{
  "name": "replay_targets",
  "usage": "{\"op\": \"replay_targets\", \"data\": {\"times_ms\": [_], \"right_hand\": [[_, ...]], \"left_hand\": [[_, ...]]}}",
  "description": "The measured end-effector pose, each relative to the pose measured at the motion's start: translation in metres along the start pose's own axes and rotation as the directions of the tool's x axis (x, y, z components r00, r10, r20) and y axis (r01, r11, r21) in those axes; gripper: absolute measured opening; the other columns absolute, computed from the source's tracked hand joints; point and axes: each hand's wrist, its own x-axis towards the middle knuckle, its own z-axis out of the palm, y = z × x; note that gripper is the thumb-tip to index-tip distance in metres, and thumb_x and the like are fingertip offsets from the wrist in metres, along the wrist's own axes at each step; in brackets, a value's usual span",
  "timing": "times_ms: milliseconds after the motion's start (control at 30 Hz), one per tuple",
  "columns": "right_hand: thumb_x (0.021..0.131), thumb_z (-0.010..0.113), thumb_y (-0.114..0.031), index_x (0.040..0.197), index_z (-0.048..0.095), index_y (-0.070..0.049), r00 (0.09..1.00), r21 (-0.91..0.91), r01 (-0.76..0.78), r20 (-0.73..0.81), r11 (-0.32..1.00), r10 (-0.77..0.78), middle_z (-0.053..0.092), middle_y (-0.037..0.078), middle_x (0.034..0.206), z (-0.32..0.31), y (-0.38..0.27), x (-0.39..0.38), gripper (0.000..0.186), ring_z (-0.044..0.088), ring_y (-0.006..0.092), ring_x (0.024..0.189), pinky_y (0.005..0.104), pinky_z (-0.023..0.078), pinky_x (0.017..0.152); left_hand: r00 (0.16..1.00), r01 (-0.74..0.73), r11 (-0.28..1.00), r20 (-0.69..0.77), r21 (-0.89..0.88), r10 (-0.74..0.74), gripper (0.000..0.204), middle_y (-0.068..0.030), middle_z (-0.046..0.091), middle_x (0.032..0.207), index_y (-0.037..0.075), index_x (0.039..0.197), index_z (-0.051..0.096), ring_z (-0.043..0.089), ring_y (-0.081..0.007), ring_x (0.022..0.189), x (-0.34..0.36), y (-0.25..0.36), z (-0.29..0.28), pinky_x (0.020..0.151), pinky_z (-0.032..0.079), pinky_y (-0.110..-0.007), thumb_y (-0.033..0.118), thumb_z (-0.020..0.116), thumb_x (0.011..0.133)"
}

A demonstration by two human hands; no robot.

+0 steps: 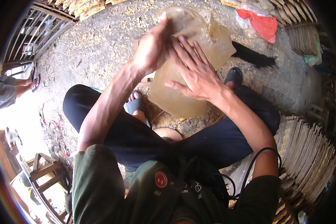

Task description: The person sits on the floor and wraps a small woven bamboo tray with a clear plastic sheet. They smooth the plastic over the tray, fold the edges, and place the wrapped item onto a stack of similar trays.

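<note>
A crumpled, translucent yellowish plastic sheet (183,99) spreads in front of me, above the floor between my feet. My left hand (151,50) is at its left edge, thumb stretched up and apart; its other fingers are mostly hidden behind my right hand. Over the sheet, my right hand (198,76) is open, palm down, with fingers spread and fingertips close to the left palm. Whether the fingertips touch it I cannot tell. Parts of a wooden piece (142,83) show beside the sheet's left edge.
Stacks of thin slats (306,153) stand at the right, more (302,39) at the far right. A red plastic bag (259,24) lies near them. A black elongated thing (254,56) is on the littered floor. Another person's legs (22,87) show at left, above a wooden frame (43,173).
</note>
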Motion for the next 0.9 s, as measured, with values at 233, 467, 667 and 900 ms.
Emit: {"op": "replay_targets", "data": {"times_ms": [233,467,667,900], "right_hand": [[0.098,0.059,-0.045,0.151,0.043,-0.007,0.774,0.084,-0.152,0.630,0.985,0.066,0.038,0.015,0.159,-0.030,0.029,-0.007,0.068,0.042,0.0325,0.143,0.0465,0.037,0.117],[0.102,0.048,-0.055,0.158,0.033,-0.011,0.949,0.130,0.038,-0.316,0.991,0.005,0.034,0.017,0.162,-0.037,0.018,0.028,0.073,0.032,0.0352,0.149,0.0509,0.032,0.119],[0.102,0.021,-0.069,0.159,0.025,-0.001,0.889,0.238,-0.243,-0.332,0.940,0.314,0.025,0.021,0.165,-0.021,0.061,0.025,0.089,0.020,0.0372,0.154,0.0526,0.014,0.125],[0.102,0.034,-0.066,0.157,0.030,-0.001,0.884,0.248,-0.311,-0.280,0.917,0.375,0.040,0.021,0.158,-0.033,0.051,0.028,0.085,0.033,0.0366,0.149,0.0584,0.021,0.121]], "left_hand": [[0.987,-0.047,0.972,0.141,-0.231,0.081,0.065,-0.0140,0.018,0.168,0.022,0.162,0.025,0.015,-0.0362,0.154,0.023,0.041,-0.052,0.123,0.023,-0.051,0.041,0.052,0.105],[0.990,-0.041,0.999,0.136,0.003,0.041,0.066,-0.0183,0.035,0.161,0.004,0.159,0.027,0.040,-0.0358,0.145,0.001,0.012,0.005,0.118,0.036,-0.051,0.049,0.031,0.110],[0.988,0.014,1.000,0.154,-0.009,-0.013,0.071,-0.0168,0.030,0.164,0.002,0.159,0.023,0.039,-0.0372,0.145,-0.006,0.002,-0.003,0.108,0.047,-0.060,0.048,0.039,0.107],[0.997,-0.001,0.980,0.072,0.200,-0.014,0.064,-0.0172,0.059,0.139,-0.004,0.144,0.050,0.057,-0.0203,0.122,-0.014,0.000,0.009,0.105,0.047,-0.036,0.049,0.043,0.108]]}}
